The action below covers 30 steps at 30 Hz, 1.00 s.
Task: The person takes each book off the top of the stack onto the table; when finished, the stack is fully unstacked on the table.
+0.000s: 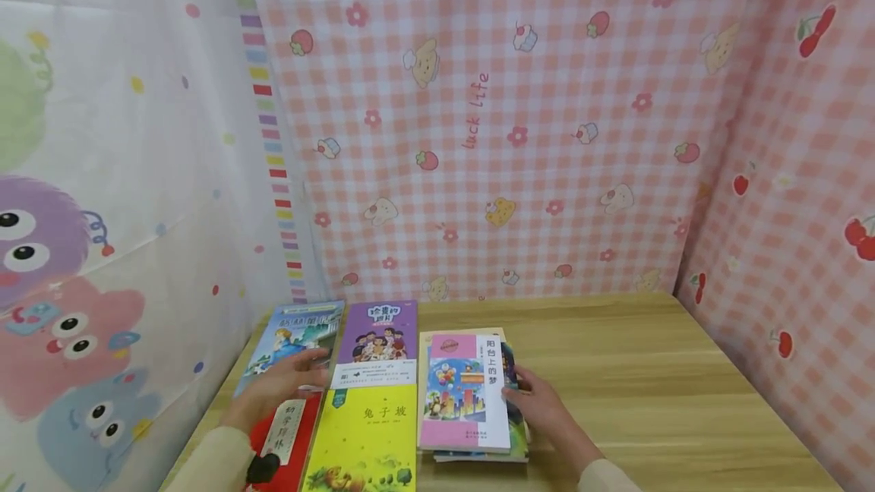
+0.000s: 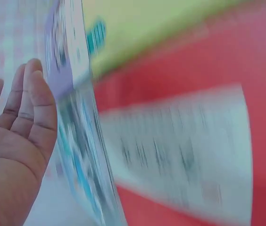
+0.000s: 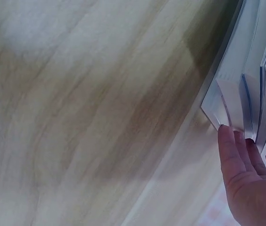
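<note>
My left hand (image 1: 282,383) hovers over the left-hand books, with its fingers extended and nothing held. Under and around it lie a blue book (image 1: 290,336) and a red book (image 1: 306,424) with a pale title strip. Beside these are a purple book (image 1: 378,336) and a yellow one (image 1: 369,435). With fairly straight fingers, my right hand (image 3: 251,183) touches the edges of a stack of books (image 3: 239,94). Topmost on that stack is a pink-and-white book (image 1: 456,393); the covers beneath are mostly hidden.
The wooden table (image 1: 615,393) extends to the right of the stack. Behind it hangs a pink checked curtain (image 1: 492,173), with a white patterned curtain (image 1: 157,135) at the left and another checked cloth (image 1: 807,211) at the right.
</note>
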### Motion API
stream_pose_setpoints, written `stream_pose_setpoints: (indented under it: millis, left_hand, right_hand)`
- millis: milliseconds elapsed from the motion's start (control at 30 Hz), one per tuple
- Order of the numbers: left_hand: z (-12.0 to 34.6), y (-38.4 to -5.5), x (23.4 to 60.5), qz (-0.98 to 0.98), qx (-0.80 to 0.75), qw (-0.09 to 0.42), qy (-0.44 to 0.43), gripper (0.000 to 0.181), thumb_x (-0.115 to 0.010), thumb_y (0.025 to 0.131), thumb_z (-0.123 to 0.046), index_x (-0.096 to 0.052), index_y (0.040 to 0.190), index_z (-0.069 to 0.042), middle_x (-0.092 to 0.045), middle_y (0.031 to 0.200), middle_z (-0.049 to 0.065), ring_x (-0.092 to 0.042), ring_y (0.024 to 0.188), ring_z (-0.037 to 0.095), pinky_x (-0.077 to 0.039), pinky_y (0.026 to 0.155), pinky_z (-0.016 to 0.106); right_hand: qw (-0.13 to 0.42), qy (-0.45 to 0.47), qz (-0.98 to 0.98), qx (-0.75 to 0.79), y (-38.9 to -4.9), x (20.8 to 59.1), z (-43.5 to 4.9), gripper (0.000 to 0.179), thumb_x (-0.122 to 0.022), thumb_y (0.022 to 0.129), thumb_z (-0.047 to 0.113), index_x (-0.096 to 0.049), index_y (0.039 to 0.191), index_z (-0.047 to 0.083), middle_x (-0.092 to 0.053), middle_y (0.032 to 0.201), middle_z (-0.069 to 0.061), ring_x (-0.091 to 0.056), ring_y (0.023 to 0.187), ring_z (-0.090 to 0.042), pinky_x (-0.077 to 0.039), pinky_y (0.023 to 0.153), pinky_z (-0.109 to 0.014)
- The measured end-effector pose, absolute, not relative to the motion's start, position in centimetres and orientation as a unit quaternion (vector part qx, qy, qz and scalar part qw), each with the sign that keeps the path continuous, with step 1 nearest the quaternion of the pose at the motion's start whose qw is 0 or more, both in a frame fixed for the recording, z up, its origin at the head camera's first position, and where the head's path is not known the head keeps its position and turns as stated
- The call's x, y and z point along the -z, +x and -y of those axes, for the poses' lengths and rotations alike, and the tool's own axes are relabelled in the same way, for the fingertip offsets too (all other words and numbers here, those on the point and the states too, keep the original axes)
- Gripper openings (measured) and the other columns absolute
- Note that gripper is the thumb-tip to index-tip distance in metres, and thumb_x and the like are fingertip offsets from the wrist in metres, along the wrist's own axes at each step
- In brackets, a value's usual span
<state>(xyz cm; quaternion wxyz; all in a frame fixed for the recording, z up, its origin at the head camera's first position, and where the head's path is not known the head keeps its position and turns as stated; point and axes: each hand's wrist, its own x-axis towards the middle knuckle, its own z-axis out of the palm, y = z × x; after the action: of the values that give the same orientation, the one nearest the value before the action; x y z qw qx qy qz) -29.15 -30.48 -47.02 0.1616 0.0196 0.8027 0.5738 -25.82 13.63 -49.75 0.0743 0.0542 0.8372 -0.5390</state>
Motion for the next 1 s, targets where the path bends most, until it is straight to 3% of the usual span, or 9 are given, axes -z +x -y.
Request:
stream_pose_setpoints:
  millis: [267,433,667,1000]
  left_hand:
    - [23.3,-30.6,48.3,-0.793,-0.587,0.153,0.06,0.075,-0.072,0.093,-0.021,-0.032,0.154,-0.003,-0.054,0.125,0.017,-0.058,0.114,0.036,-0.05,0.091,0.051]
    - [20.5,-30.6,48.9,-0.788,-0.583,0.174,0.099,0.067,-0.067,0.096,-0.016,-0.033,0.152,0.001,-0.056,0.127,0.019,-0.06,0.111,0.037,-0.052,0.089,0.049]
    - [17.4,-30.6,49.6,-0.794,-0.563,0.195,0.122,0.064,-0.067,0.095,-0.013,-0.037,0.15,-0.001,-0.056,0.127,0.018,-0.061,0.101,0.023,-0.054,0.083,0.041]
    - [16.3,-30.6,51.2,-0.782,-0.567,0.223,0.134,0.063,-0.07,0.094,-0.015,-0.042,0.148,-0.003,-0.058,0.121,0.013,-0.063,0.098,0.023,-0.055,0.079,0.04]
  right_hand:
    - [0.087,0.075,-0.836,0.536,-26.3,50.0,-13.8,0.061,-0.064,0.097,0.026,-0.041,0.149,0.003,-0.05,0.138,-0.029,-0.052,0.122,-0.046,-0.048,0.094,-0.056]
    - [0.089,0.069,-0.829,0.547,-26.4,50.2,-13.6,0.064,-0.064,0.097,0.026,-0.038,0.15,-0.001,-0.048,0.14,-0.03,-0.051,0.124,-0.047,-0.048,0.095,-0.056]
    - [0.081,0.083,-0.823,0.557,-26.5,50.4,-13.8,0.063,-0.062,0.098,0.024,-0.037,0.149,-0.004,-0.047,0.141,-0.031,-0.049,0.126,-0.048,-0.05,0.093,-0.055]
    - [0.085,0.097,-0.818,0.56,-26.6,50.7,-14.0,0.064,-0.063,0.098,0.025,-0.037,0.149,-0.003,-0.047,0.141,-0.031,-0.05,0.125,-0.047,-0.051,0.091,-0.054]
